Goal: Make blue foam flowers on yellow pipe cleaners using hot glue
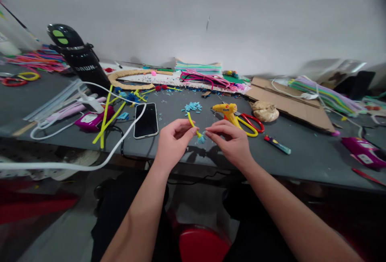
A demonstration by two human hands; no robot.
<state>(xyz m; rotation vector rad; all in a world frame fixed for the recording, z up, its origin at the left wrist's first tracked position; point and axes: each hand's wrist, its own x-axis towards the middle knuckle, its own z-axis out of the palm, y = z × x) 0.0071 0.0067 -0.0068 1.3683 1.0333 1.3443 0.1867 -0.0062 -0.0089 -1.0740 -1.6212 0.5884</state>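
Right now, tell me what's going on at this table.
A person sits at a grey table with both hands held over its near edge. The left hand pinches a yellow pipe cleaner, and the right hand pinches the blue tuft at its lower end. Just behind lie a yellow glue gun, scissors, a pile of blue bits and a phone.

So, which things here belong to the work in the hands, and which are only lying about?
In use: yellow pipe cleaner in left hand, blue tuft pinched by right hand.
Lying about: glue gun, scissors, phone, black bottle, cardboard.
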